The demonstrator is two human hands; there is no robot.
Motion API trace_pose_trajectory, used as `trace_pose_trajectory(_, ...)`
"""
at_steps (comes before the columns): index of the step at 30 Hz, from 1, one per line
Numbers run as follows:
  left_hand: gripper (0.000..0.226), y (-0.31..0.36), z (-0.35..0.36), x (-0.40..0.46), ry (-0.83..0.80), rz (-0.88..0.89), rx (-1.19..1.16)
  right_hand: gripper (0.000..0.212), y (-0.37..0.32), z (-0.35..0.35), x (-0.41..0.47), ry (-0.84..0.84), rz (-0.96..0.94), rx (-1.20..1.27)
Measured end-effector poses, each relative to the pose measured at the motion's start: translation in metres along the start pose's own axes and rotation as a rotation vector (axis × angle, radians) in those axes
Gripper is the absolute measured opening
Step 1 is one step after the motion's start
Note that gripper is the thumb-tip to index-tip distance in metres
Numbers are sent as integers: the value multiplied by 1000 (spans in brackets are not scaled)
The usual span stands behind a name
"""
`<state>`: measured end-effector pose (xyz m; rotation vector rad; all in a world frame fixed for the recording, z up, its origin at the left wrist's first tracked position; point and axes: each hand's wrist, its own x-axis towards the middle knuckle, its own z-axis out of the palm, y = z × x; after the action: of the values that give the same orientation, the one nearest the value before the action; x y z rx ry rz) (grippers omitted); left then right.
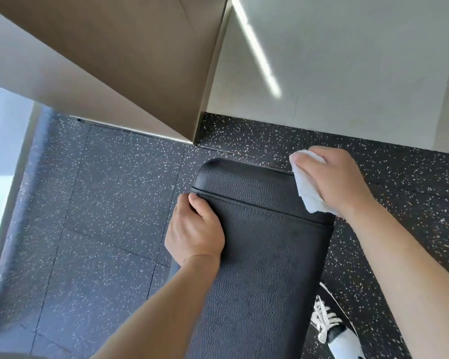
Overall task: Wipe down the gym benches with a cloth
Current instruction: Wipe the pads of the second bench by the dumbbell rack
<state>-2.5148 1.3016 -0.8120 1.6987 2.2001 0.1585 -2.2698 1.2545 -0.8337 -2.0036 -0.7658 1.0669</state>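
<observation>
There are two hands, a left (196, 229) and a right (332, 181). One black bench (259, 244). One white cloth (307, 187). One laced shoe (332, 330) shows on the floor (101, 203).

My left hand (196, 230) and right hand (332, 181) are bare, and so are both forearms up to the frame's edge, with no sleeves, watch or rings. On one foot I wear a white lace-up shoe (332, 330) with a black band.

Black padded bench (265, 244) on speckled rubber floor (101, 198) (white cloth (307, 187) at its far right edge)
</observation>
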Motion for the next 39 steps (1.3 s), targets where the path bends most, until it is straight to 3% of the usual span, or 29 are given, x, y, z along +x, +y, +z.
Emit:
trace_pose_trajectory(4, 52, -1, 1, 0, 32, 24, -7, 42, 10, 3, -12, 143, -18, 153)
trace_pose_trajectory(12, 43, -4, 6, 0, 67, 24, -21, 47, 48, 17, -72, 442, 31, 398)
trace_pose_trajectory(19, 54, -4, 4, -1, 66, 41, -7, 42, 54, 22, -90, 472, 1, 354)
trace_pose_trajectory(26, 55, -3, 6, 0, 80, 50, 7, 40, 35, 8, -31, 299, 0, 414)
trace_pose_trajectory(32, 54, -5, 6, 2, 82, 53, 7, 45, 58, 26, -77, 443, 50, 516)
trace_pose_trajectory(39, 46, -5, 5, 1, 67, 46, 0, 45, 59, 34, -120, 510, 25, 333)
